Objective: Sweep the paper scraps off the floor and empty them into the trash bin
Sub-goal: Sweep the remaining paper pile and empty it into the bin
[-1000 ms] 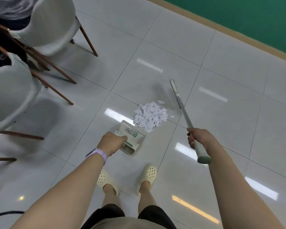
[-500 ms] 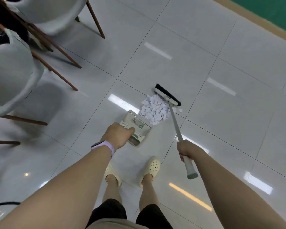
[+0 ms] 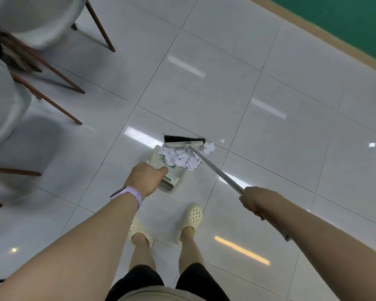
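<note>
floor (image 3: 204, 88): glossy tile, mirror-shiny, lights bouncing off it. scraps (image 3: 182, 158): matt white paper, crumpled. broom (image 3: 183, 141): black bristles, pale plastic head, smooth metal-looking pole. dustpan (image 3: 172, 179): smooth pale plastic. chair legs (image 3: 52, 77): brown wood. clogs (image 3: 192, 220): matt, holey, rubbery.

Glossy pale tiled floor (image 3: 204, 88), bearing: dustpan (image 3: 172, 181) with paper scraps (image 3: 180, 158) heaped at its mouth, broom head (image 3: 183, 141) touching them, one stray scrap (image 3: 222, 140), chair legs (image 3: 52, 70), two sandalled feet (image 3: 191, 216).
</note>
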Motion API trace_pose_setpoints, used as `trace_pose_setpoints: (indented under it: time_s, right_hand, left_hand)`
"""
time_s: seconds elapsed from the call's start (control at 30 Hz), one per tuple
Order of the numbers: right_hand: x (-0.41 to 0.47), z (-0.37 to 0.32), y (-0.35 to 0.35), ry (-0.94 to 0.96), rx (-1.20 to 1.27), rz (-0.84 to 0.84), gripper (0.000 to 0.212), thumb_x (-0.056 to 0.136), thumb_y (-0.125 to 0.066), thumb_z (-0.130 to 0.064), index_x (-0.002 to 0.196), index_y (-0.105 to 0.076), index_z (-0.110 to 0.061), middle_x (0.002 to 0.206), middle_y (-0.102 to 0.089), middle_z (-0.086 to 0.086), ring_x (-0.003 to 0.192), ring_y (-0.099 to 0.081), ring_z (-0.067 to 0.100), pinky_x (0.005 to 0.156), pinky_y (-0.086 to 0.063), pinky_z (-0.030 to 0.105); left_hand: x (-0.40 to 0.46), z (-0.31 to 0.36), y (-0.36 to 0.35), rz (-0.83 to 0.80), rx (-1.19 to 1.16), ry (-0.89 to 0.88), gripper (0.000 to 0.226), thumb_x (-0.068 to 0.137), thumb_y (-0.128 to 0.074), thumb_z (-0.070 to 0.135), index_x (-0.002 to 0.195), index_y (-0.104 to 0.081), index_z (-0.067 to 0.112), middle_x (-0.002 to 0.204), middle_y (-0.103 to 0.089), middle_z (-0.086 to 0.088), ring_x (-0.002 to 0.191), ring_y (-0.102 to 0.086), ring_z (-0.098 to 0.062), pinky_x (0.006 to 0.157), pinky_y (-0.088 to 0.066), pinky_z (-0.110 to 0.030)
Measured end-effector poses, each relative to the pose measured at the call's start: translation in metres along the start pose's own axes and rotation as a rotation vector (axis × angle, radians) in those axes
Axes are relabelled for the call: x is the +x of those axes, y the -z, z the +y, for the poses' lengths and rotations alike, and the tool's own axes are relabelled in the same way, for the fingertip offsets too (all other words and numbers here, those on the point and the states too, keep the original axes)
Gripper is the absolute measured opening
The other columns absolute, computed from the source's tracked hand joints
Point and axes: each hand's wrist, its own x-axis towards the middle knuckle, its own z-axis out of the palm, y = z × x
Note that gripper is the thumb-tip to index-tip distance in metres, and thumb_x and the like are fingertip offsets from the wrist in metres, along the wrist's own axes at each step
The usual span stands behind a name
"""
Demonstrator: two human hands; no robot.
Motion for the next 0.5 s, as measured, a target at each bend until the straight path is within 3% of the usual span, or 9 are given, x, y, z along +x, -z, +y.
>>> trace_pose_setpoints:
  time_s: [0.13,0.23,0.37,0.5]
  right_hand:
    - [-0.013,0.015,-0.013,0.047,-0.034,-0.092,0.021,0.096,-0.036,-0.017,0.096,-0.052,-0.003,0.063,-0.056,0.013,0.045,-0.053,0.025,0.053,-0.047,0.027]
    - [-0.023,0.037,-0.020,0.090,0.122,-0.143,0.033,0.098,-0.035,-0.035,0.102,-0.049,-0.005,0.062,-0.048,0.012,0.045,-0.042,0.022,0.051,-0.045,0.027]
    - [-0.041,0.070,-0.038,0.117,0.247,-0.101,0.031,0.099,-0.035,-0.040,0.091,-0.043,-0.011,0.066,-0.046,0.012,0.044,-0.041,0.022,0.050,-0.044,0.027]
    - [-0.050,0.096,-0.047,0.068,0.482,-0.074,0.032,0.100,-0.039,-0.041,0.098,-0.047,-0.010,0.065,-0.043,0.007,0.040,-0.040,0.018,0.046,-0.042,0.024]
  left_hand:
    - [0.000,-0.004,0.000,0.005,0.000,-0.002,0.035,0.084,-0.064,0.036,0.066,-0.047,0.012,0.063,-0.049,-0.002,0.052,-0.044,-0.022,0.049,-0.033,-0.022]
    - [-0.001,-0.008,0.000,0.006,0.003,-0.001,0.036,0.083,-0.064,0.035,0.064,-0.042,0.013,0.059,-0.044,-0.003,0.050,-0.039,-0.023,0.049,-0.031,-0.022]
    - [-0.005,-0.013,0.001,0.007,-0.003,-0.004,0.036,0.082,-0.065,0.035,0.064,-0.045,0.012,0.059,-0.046,-0.004,0.048,-0.040,-0.023,0.048,-0.031,-0.021]
    - [-0.011,-0.019,0.004,-0.016,-0.032,0.009,0.038,0.082,-0.067,0.035,0.063,-0.044,0.012,0.058,-0.043,-0.005,0.045,-0.036,-0.022,0.047,-0.028,-0.020]
